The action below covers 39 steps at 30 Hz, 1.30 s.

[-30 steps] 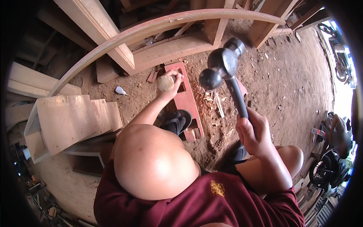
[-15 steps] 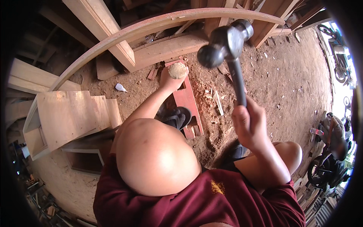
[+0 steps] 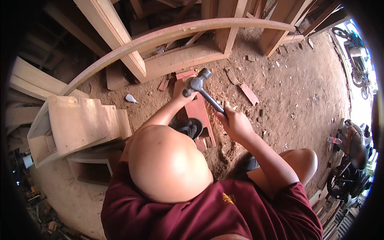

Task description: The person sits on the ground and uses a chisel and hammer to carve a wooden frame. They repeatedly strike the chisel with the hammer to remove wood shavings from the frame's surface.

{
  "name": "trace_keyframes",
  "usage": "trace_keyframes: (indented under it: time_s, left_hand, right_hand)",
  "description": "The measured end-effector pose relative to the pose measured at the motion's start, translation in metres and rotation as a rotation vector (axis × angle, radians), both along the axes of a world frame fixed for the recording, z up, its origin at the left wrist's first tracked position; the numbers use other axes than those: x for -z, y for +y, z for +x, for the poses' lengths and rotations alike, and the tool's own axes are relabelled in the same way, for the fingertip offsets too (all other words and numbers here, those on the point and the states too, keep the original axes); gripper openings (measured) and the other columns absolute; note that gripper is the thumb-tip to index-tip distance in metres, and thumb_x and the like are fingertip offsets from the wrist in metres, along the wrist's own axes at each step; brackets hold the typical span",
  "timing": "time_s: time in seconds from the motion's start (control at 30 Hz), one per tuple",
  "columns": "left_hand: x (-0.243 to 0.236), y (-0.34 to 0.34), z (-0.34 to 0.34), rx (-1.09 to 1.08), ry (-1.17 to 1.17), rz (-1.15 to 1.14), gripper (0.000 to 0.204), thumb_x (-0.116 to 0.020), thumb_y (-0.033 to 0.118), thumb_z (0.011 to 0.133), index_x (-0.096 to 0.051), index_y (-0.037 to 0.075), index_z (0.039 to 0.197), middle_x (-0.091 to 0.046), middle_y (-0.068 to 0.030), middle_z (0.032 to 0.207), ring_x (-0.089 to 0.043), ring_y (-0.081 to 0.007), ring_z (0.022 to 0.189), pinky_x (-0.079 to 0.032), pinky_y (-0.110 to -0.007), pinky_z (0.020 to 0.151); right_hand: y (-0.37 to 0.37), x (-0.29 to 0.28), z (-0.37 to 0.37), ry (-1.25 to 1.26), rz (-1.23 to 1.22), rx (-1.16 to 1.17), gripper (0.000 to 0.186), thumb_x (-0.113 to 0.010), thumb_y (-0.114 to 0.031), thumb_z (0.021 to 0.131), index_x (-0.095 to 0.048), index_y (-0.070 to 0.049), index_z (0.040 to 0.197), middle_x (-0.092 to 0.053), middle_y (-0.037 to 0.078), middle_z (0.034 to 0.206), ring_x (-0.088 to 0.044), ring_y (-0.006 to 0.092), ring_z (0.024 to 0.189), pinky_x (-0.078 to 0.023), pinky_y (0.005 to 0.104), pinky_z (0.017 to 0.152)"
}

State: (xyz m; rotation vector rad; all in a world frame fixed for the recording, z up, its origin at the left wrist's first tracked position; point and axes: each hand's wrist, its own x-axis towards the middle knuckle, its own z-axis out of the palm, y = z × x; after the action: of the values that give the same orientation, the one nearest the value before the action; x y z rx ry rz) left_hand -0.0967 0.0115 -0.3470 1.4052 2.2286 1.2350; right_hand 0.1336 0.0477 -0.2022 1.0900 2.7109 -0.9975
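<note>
My right hand is closed round the dark handle of a ball-peen hammer. The hammer's metal head lies over the top of my left hand. That hand is a fist round an upright chisel, its wooden butt now covered by the hammer head and its blade out of sight. Below it, a red-painted wood piece with cut slots lies on the ground. A dark sandal on my foot rests against this wood.
A curved wooden rail arches across the far side, before upright timber frames. To the left stands a stepped wooden piece. Wood chips, red offcuts and a small white bottle lie on the dirt. A person and motorbikes are at far right.
The hammer has come down and to the left, from raised high to the top of my left fist. My left hand keeps its grip on the chisel.
</note>
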Motion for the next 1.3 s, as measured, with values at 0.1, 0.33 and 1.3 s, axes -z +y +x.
trace_keyframes:
  time_s: [0.1,0.33,1.3]
  left_hand:
    - [0.031,-0.011,-0.013,-0.048,0.028,0.075,0.024,-0.072,0.022,0.074,-0.067,0.009,0.093,-0.069,-0.0156,0.083,-0.068,-0.0327,0.082,-0.055,-0.038,0.071]
    - [0.012,-0.017,-0.010,0.090,-0.002,0.024,0.014,-0.068,0.019,0.080,-0.066,0.011,0.092,-0.065,-0.0055,0.073,-0.065,-0.0189,0.068,-0.050,-0.032,0.061]
    - [0.019,-0.038,0.016,0.048,-0.103,0.399,0.007,-0.066,0.003,0.081,-0.060,0.006,0.081,-0.069,-0.0081,0.082,-0.069,-0.0244,0.079,-0.055,-0.034,0.077]
  right_hand:
    - [-0.012,-0.045,-0.010,0.177,-0.073,0.017,0.031,-0.058,-0.030,0.094,-0.055,-0.001,0.088,-0.059,0.022,0.062,-0.062,0.0428,0.059,-0.048,0.0488,0.052]
    - [-0.009,-0.006,-0.002,-0.109,-0.107,-0.038,0.039,-0.054,-0.040,0.095,-0.059,-0.002,0.091,-0.063,0.022,0.068,-0.063,0.0424,0.066,-0.050,0.0511,0.062]
    - [-0.009,-0.004,0.051,0.251,-0.081,-0.119,0.038,-0.060,-0.040,0.093,-0.058,-0.002,0.089,-0.060,0.016,0.062,-0.063,0.0349,0.056,-0.050,0.0448,0.054]
